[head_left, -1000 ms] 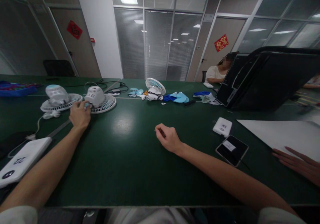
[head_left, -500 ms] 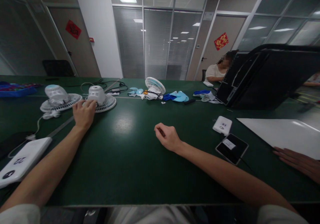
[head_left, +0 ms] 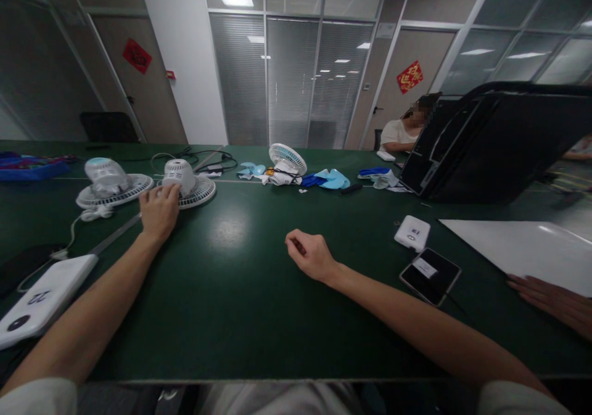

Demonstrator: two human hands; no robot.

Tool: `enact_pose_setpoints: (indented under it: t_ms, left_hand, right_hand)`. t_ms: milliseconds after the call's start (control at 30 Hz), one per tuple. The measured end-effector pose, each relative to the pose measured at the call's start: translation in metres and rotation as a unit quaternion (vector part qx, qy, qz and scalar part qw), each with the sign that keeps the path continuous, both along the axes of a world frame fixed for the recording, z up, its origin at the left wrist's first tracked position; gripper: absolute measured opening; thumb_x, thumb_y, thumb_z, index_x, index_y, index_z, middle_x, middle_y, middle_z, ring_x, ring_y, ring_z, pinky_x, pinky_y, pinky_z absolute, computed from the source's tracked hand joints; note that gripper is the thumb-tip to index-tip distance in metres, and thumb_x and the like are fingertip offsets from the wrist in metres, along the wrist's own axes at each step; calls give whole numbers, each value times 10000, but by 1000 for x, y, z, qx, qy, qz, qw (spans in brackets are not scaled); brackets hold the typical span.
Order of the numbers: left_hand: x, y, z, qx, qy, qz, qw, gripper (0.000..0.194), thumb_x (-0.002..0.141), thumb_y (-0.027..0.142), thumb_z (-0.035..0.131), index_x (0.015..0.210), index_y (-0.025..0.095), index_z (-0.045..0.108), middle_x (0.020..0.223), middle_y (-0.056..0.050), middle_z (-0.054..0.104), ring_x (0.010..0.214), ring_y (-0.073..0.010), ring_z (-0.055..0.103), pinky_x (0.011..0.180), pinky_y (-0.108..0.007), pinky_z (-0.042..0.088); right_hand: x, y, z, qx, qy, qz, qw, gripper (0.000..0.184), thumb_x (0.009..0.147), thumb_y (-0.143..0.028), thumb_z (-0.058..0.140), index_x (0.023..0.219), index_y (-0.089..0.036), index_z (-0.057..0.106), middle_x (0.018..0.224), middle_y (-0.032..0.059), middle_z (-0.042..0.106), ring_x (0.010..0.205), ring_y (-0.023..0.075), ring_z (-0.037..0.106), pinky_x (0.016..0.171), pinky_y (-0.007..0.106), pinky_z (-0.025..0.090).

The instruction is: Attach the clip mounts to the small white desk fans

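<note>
Head-worn view, looking forward and down over green table (head_left: 240, 316).

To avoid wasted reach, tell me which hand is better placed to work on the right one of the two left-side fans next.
Left, I'd judge. The left hand is right at that fan, fingers by its housing. The right hand is curled, farther off over the table.
</note>
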State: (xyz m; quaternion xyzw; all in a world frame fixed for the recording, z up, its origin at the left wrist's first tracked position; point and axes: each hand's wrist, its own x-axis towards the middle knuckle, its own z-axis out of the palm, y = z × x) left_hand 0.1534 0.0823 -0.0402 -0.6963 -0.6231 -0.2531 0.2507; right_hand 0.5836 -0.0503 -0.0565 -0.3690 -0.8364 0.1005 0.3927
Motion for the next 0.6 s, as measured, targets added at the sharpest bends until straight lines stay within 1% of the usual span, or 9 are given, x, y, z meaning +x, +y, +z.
enact_pose_setpoints:
  t_ms: [100, 233, 300, 400, 467, 533, 600]
  left_hand:
    - [3, -3, 2, 5, -3, -14, 1000, 446, 1020, 222, 372, 1440, 142, 500, 1458, -188, 544, 1380, -396, 378, 1105, -575, 187]
    - [8, -4, 3, 8, -18, -50, 999, 451, 989, 245, 416, 1424, 207, 529, 1479, -152, 536, 1417, -365, 377, 1157, -528, 187]
    - [10, -5, 3, 5, -28, -62, 998, 476, 960, 270, 456, 1428, 211, 523, 1474, -154, 533, 1415, -360, 386, 1174, -515, 186]
    - [11, -5, 3, -11, -38, -50, 998, 527, 921, 331, 511, 1427, 184, 509, 1435, -180, 541, 1404, -373, 389, 1186, -515, 170]
    - [10, -5, 3, -19, -41, -33, 998, 518, 918, 352, 514, 1406, 177, 517, 1422, -185, 542, 1401, -376, 385, 1187, -515, 168]
    - [9, -4, 2, -11, -49, -16, 999, 483, 924, 343, 507, 1371, 162, 535, 1449, -192, 513, 1401, -387, 373, 1173, -526, 188]
    - [8, -3, 1, 1, -81, 8, 997, 467, 924, 316, 510, 1357, 142, 532, 1497, -198, 459, 1398, -408, 360, 1143, -544, 229]
  right_hand:
    - [0, 0, 0, -1, -3, 3, 1000, 152, 1014, -250, 483, 990, -179, 615, 754, -8, 615, 617, 105, 547, 595, 223, 430]
    - [0, 0, 0, -7, -6, 7, 1000, 151, 1016, -253, 489, 995, -179, 619, 770, -2, 629, 627, 107, 557, 597, 225, 441]
    - [0, 0, 0, -10, -7, 8, 1000, 151, 1017, -253, 491, 996, -178, 620, 776, 0, 635, 631, 108, 562, 603, 226, 448]
    - [1, 0, 0, -12, -7, 9, 1000, 148, 1015, -247, 493, 1002, -176, 623, 780, 1, 636, 633, 110, 563, 610, 228, 455]
    - [0, 0, 0, -11, -8, 6, 1000, 147, 1013, -244, 496, 1000, -176, 626, 782, 3, 636, 635, 111, 563, 609, 229, 454]
    - [0, 0, 0, -9, -10, 5, 1000, 145, 1011, -242, 498, 999, -178, 627, 782, 3, 638, 636, 112, 563, 610, 229, 453]
    - [0, 0, -1, -5, -11, 2, 1000, 141, 1006, -242, 502, 990, -180, 627, 778, 2, 640, 634, 111, 565, 611, 228, 452]
